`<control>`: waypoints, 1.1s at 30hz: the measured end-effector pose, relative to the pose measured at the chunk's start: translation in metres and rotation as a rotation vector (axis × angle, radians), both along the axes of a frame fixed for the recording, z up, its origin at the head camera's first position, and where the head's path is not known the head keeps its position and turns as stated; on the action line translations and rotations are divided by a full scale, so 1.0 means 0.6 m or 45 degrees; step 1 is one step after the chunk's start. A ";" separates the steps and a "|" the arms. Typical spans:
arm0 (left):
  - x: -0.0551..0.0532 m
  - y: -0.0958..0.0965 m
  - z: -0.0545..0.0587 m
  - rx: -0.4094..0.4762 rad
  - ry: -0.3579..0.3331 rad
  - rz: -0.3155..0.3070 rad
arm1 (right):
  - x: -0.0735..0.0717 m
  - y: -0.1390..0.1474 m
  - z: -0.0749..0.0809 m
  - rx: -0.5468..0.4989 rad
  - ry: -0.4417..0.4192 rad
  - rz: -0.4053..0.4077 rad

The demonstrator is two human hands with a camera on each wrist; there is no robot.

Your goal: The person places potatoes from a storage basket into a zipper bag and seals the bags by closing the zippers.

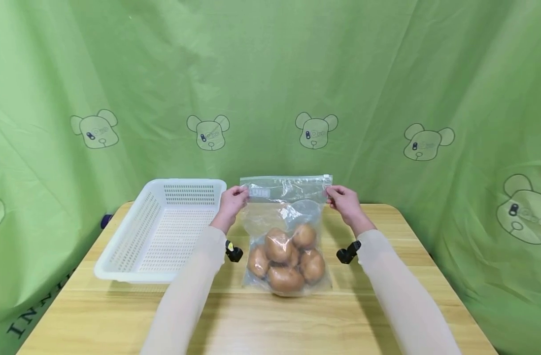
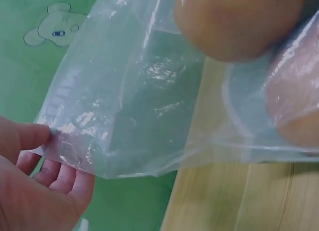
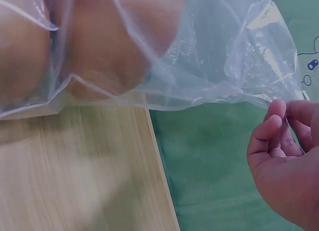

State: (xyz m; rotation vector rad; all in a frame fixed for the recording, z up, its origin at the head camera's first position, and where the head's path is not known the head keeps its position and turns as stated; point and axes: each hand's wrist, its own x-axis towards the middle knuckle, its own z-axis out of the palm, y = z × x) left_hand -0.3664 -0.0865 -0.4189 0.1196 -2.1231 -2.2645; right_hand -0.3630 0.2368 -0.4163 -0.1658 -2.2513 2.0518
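Observation:
A clear zip bag (image 1: 263,217) hangs upright between my two hands, with several brown potatoes (image 1: 286,279) gathered in its lower part. My left hand (image 1: 234,201) pinches the bag's upper left edge between thumb and fingers. On the opposite side, my right hand (image 1: 345,201) pinches the upper right edge. The white slider (image 1: 327,175) sits at the right end of the zip strip along the top. In the left wrist view, the thumb of my left hand (image 2: 47,176) presses on the film. The right wrist view shows fingertips of my right hand (image 3: 284,151) gripping the bag's edge.
A white perforated plastic basket (image 1: 119,236) stands on the left of the wooden table (image 1: 270,325), beside my left forearm. Behind the table hangs a green curtain (image 1: 261,74) with bear-head prints. Small black wrist cameras (image 1: 348,252) are strapped on both wrists.

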 end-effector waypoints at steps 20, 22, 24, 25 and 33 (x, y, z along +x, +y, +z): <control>0.005 -0.031 0.011 -0.275 -0.123 -0.027 | 0.006 -0.013 0.003 0.236 -0.073 0.260; 0.012 -0.036 0.020 -0.359 -0.133 -0.044 | 0.009 -0.013 0.002 0.260 -0.072 0.272; 0.023 -0.039 0.029 -0.445 -0.128 -0.072 | 0.013 -0.011 0.001 0.283 -0.070 0.283; 0.029 -0.041 0.033 -0.489 -0.116 -0.091 | 0.016 -0.010 0.001 0.294 -0.067 0.292; 0.088 -0.038 0.049 -1.083 0.060 -0.212 | 0.035 0.003 0.003 0.460 -0.040 0.309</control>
